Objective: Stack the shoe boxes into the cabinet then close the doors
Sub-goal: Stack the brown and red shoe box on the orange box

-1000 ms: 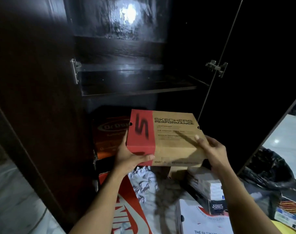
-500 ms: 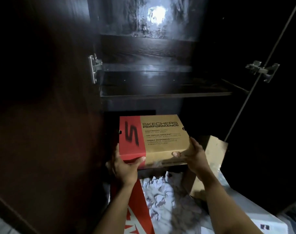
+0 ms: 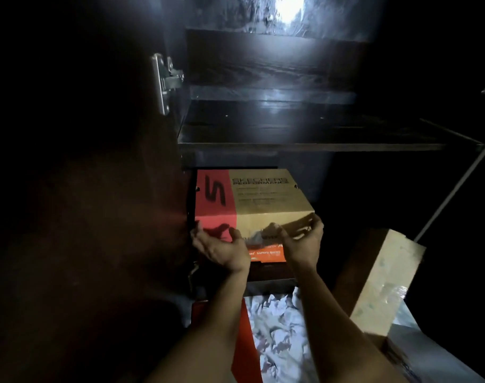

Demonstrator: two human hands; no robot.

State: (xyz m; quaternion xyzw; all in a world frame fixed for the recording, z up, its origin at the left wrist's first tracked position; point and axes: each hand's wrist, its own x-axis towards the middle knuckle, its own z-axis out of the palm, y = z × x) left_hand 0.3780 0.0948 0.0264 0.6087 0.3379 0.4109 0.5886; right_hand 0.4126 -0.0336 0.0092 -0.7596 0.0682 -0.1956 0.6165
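Box point(image 3: 266, 200) sits under the shelf point(image 3: 304, 146).
Its left edge meets the cabinet point(image 3: 263, 64) wall, room to the right; left hand point(image 3: 222, 246) loose-fingered at its front, right hand point(image 3: 300, 239) grip unclear.

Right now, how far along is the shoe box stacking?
Done: orange box sits in the cabinet. In hand: Skechers box set on top of it, left hand touching its front, right hand gripping its corner. Left: the open box of crumpled paper outside, and the doors stand open, hinge exposed.
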